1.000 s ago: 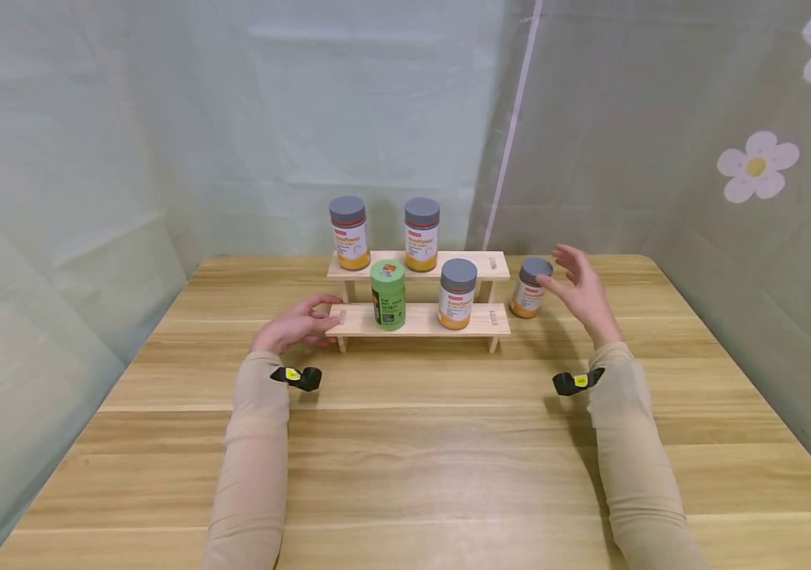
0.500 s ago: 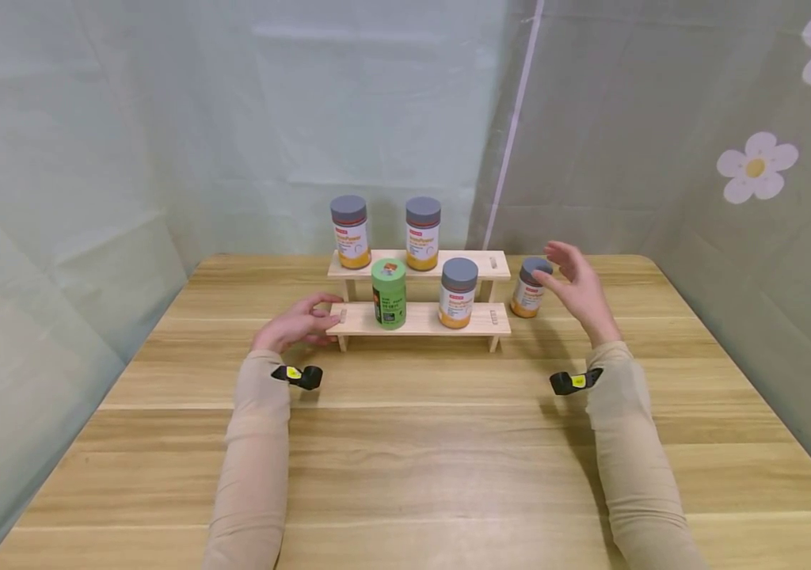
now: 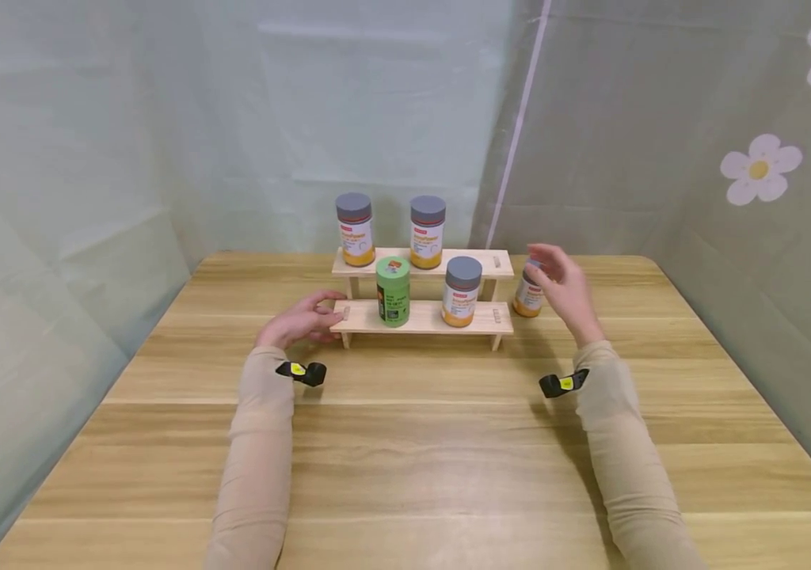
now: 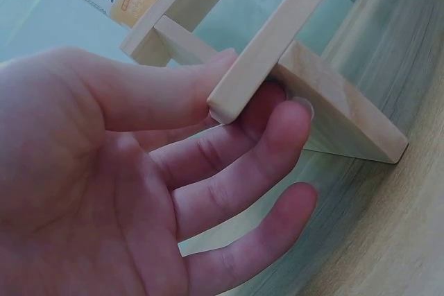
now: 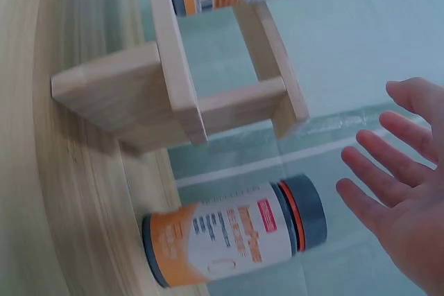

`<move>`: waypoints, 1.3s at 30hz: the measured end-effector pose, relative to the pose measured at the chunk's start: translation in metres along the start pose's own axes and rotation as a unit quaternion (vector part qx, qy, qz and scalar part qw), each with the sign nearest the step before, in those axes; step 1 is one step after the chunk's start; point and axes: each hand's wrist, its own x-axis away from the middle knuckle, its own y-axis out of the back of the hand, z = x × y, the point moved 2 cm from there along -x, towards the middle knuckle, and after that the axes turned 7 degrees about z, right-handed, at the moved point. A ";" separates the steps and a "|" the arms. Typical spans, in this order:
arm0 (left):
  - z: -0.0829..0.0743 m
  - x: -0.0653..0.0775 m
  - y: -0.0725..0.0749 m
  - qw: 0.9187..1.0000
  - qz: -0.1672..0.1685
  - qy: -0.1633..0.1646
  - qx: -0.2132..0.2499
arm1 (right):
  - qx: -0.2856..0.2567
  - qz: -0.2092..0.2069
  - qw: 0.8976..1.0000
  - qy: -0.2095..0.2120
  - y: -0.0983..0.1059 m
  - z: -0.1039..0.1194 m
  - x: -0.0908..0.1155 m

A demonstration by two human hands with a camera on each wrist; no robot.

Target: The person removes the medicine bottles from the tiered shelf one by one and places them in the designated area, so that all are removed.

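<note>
A two-step wooden display rack (image 3: 423, 320) stands on the table. My left hand (image 3: 302, 320) grips the left end of its lower shelf; in the left wrist view, the thumb lies on top of the board and fingers curl beneath. My right hand (image 3: 568, 291) is spread, with its fingers apart from the grey lid of a white-and-orange supplement jar (image 5: 236, 233) standing on the table right of the rack. On the lower shelf are a green jar (image 3: 394, 294) and a grey-lidded jar (image 3: 460, 297). Two matching jars, one at left (image 3: 356, 233) and one at centre (image 3: 427, 236), stand on the upper shelf.
The wood-grain table (image 3: 441, 451) extends in front of the rack. Behind it hangs a pale curtain (image 3: 377, 103), with printed flowers on the right side. Each sleeve carries a small black camera, at left (image 3: 306, 373) and right (image 3: 561, 385).
My right hand has shifted slightly left, covering more of the jar's lid in the head view. My left hand keeps its grip on the rack, and the jars stay in place.
</note>
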 end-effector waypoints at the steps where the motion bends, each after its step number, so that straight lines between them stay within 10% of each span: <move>1: -0.001 0.000 0.000 1.000 -0.001 -0.001 -0.001 | -0.002 0.003 1.000 0.000 -0.001 0.001 0.000; 39: 0.000 0.003 -0.003 1.000 -0.007 -0.009 0.001 | -0.058 0.097 0.994 0.008 -0.042 0.058 -0.046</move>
